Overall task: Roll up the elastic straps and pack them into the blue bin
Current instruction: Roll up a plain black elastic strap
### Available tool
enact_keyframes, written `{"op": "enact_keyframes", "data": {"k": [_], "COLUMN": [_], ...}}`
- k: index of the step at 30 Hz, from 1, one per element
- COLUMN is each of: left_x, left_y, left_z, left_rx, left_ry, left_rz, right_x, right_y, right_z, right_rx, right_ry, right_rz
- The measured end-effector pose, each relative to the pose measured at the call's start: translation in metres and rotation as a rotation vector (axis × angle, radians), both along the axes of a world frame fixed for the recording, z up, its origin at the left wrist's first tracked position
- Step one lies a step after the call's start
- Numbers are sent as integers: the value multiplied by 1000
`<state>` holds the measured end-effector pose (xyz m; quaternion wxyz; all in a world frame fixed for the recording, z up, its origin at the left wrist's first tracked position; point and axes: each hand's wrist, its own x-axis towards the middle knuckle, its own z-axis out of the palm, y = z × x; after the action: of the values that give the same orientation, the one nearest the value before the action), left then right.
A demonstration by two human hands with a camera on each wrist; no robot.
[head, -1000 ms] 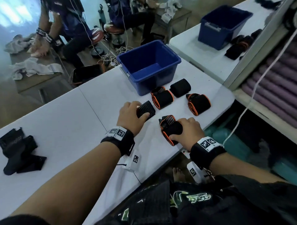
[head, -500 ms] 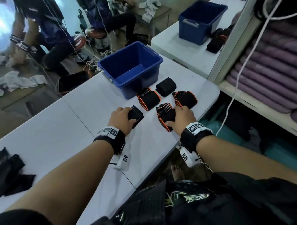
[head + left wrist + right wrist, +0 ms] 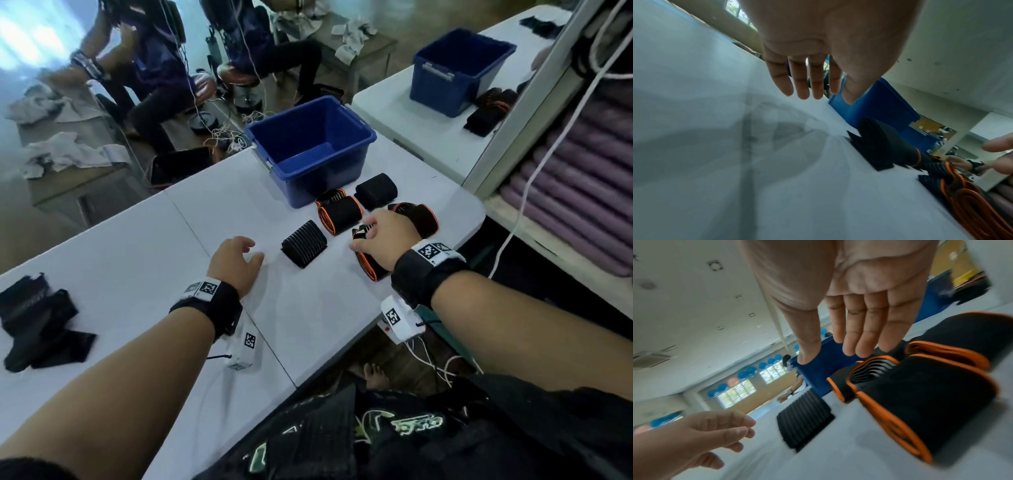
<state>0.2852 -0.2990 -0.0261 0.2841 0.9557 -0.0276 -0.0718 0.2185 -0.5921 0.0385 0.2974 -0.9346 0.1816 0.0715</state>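
Observation:
The empty blue bin (image 3: pixel 356 137) stands at the far side of the white table (image 3: pixel 137 260). Several rolled straps lie in front of it: a black ribbed roll (image 3: pixel 304 243), an orange-edged roll (image 3: pixel 339 214), a plain black roll (image 3: pixel 376 186) and another orange-edged roll (image 3: pixel 424 219). My left hand (image 3: pixel 245 251) is open above the table, left of the ribbed roll (image 3: pixel 879 142) and apart from it. My right hand (image 3: pixel 368 236) is open with straight fingers (image 3: pixel 859 340) over the nearest orange-edged roll (image 3: pixel 920 402). I cannot tell whether it touches it. Unrolled black straps (image 3: pixel 37 322) lie at the far left.
The table's rounded right corner (image 3: pixel 476 219) is close to the rolls. Behind it stands a second table with another blue bin (image 3: pixel 459 68) and more straps. Purple rolled mats (image 3: pixel 582 178) fill a shelf on the right, with a white cable (image 3: pixel 534 164) hanging before them. People sit at the back left.
My left hand has let go of the black ribbed roll and drawn back to the left. My right hand has opened and come off the nearest orange-edged roll.

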Motion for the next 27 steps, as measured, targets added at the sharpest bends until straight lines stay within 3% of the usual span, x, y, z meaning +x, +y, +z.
{"op": "enact_keyframes", "data": {"k": [8,14,19,23,27], "left_x": [-47,-89,-104,-118,-144], "left_y": [153,245,262,259,246], "left_z": [2,2,-4,-9,-8], "left_rx": [162,379,524,503,429], "left_ry": [64,190,322,275,143], "left_rz": [319,512,448,460,366], "right_x": [19,14,11,6,0], "right_y": [103,169,206,232,259], "right_z": [7,3,0,0,-11], "right_rx": [-89,-93,-110,-118,-77], "right_ry": [80,104,119,123,118], "right_rz": [374,540,616,657,680]}}
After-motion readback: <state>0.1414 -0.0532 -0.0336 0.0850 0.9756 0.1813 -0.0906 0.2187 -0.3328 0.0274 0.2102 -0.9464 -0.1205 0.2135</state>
